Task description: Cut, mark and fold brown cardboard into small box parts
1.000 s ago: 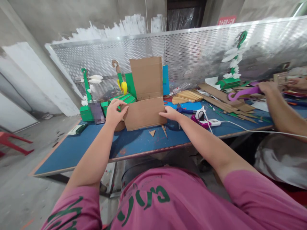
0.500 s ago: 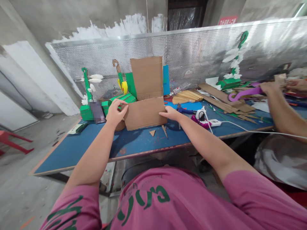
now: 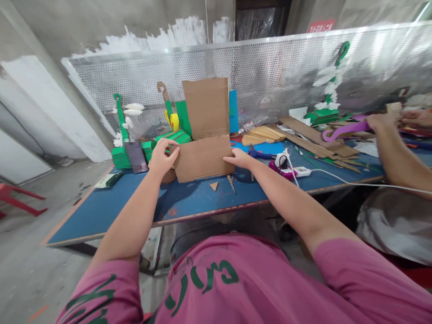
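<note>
A brown cardboard panel (image 3: 204,158) is tilted up over the blue table (image 3: 135,198), its long edges running left to right. My left hand (image 3: 164,157) pinches its left edge between thumb and fingers. At the opposite end my right hand (image 3: 240,159) grips the right edge, thumb on the near face and the other fingers partly hidden behind. Behind the panel's upper edge stands a taller upright cardboard sheet (image 3: 206,108); whether the two are joined, I cannot tell. Two small cardboard scraps, one a triangle (image 3: 213,186), lie in front of the panel.
Green cardboard shapes (image 3: 122,155) with white petals stand at the left. Pliers with blue handles (image 3: 261,155), a power strip (image 3: 302,171) with a white cable, and cardboard strips (image 3: 303,139) lie to the right. Farther right a co-worker's hand (image 3: 378,120) holds a purple hook-shaped piece (image 3: 347,131).
Almost nothing differs. The whole view has shifted very slightly, while both my hands keep their places on the cardboard panel.
</note>
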`<state>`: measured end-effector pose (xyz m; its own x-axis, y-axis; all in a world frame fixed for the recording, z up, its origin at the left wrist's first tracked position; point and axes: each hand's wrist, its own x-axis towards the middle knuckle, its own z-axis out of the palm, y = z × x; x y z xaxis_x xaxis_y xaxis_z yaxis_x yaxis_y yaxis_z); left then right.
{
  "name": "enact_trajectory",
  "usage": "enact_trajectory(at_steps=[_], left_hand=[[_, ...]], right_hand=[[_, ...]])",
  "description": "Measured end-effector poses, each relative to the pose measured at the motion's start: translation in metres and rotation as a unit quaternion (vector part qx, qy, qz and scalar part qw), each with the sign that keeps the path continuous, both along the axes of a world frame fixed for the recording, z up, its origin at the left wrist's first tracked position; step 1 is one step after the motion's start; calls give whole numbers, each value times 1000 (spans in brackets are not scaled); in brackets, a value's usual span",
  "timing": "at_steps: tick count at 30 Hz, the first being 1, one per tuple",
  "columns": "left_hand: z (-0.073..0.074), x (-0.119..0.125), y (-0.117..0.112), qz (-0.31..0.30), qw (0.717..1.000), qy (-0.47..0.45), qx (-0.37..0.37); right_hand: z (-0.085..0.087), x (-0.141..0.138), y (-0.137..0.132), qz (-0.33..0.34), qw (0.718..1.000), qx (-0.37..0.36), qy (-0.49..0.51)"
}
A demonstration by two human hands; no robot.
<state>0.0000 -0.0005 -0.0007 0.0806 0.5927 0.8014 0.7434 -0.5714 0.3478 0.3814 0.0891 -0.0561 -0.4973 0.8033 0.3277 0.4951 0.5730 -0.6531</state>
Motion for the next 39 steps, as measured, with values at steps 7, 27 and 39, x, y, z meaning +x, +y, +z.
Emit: enact_trajectory(at_steps=[7, 27, 39], left_hand=[[-7, 0, 5, 4, 1000, -25, -11], [-16, -11, 13, 10, 995, 25, -91], [-14, -11, 13, 7, 995, 34, -94]], right_hand=[[2, -2, -3, -10, 1000, -4, -4], [-2, -4, -1, 8, 999, 31, -7], [1, -4, -4, -2, 998, 47, -29]])
